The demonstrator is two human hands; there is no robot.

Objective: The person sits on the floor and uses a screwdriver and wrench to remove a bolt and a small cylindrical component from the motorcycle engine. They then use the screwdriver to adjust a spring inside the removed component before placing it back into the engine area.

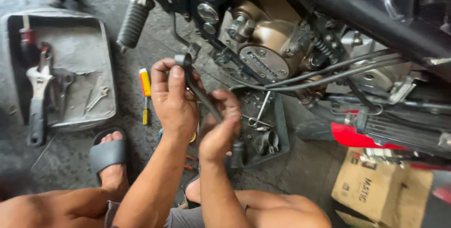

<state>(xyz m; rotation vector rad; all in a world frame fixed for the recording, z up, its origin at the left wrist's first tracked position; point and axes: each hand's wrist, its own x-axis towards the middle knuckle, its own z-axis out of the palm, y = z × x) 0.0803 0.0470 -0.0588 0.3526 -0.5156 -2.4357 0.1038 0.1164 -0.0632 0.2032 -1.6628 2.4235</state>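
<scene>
Both my hands grip a dark metal lever (199, 89) beside the engine (268, 45)
My left hand (174, 101) clenches its top, my right hand (221, 127) wraps its shaft; the lower end is hidden

A dark, greasy metal lever (199, 89), bent at its upper end, slants down-right before the engine.

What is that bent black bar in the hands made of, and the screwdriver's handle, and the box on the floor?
The bent black bar, gripped by the left hand and right hand, looks like dark painted or greasy metal: thin, rigid, dull sheen. The screwdriver has a glossy yellow and red handle, probably plastic. The box is brown cardboard, with matte creased flaps.
</scene>
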